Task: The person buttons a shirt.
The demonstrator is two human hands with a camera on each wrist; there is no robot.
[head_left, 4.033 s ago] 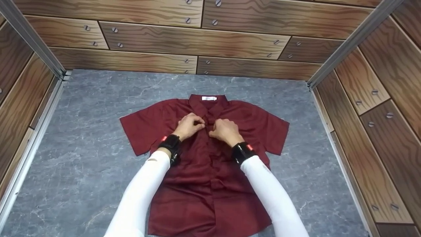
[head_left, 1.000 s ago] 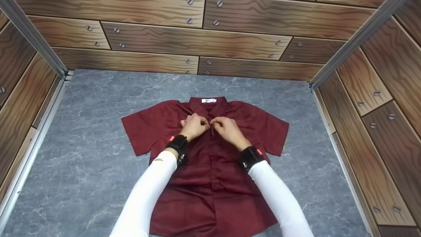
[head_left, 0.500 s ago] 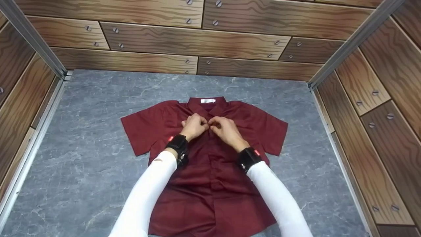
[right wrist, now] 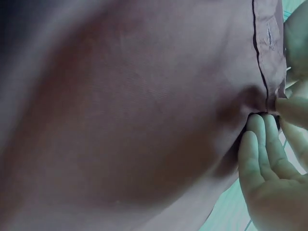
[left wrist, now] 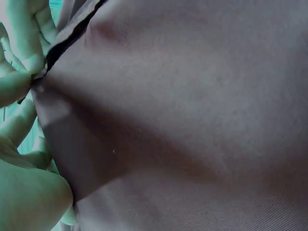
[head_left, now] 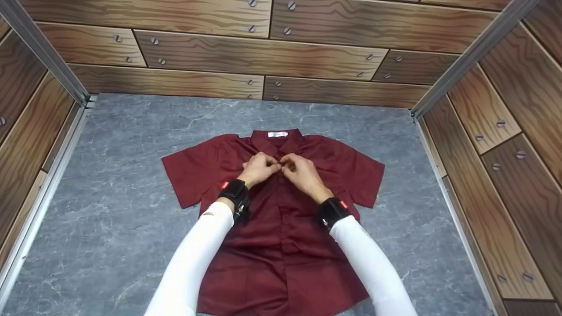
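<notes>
From my end of the rig I judged the work on the shirt [head_left: 263, 232] to be partway along; it lay spread face up in the middle of the grey tabletop [head_left: 109, 184], in front of the person, and its front strip [head_left: 284, 239] lay together below the hands, down towards the hem; the collar [head_left: 263, 144] stood open in a V at the throat, and the cloth just under it was the part I counted as unfinished. The left hand [head_left: 260, 169] pinched the front edge there between thumb and fingertips; the right hand [head_left: 302, 173] pinched the same edge just beside it, a fold caught in its fingers; the right wrist view showed a buttonhole [right wrist: 269, 34] beside the pinch (whether any button was through its hole, I could not tell).

As for direction, the collar pointed away from the person, with its white label [head_left: 277, 134] facing up, and the hem pointed back towards them; the long axis ran nearly straight between the two, along the front strip; the short sleeves reached out to either side, slanting slightly back towards the person.
</notes>
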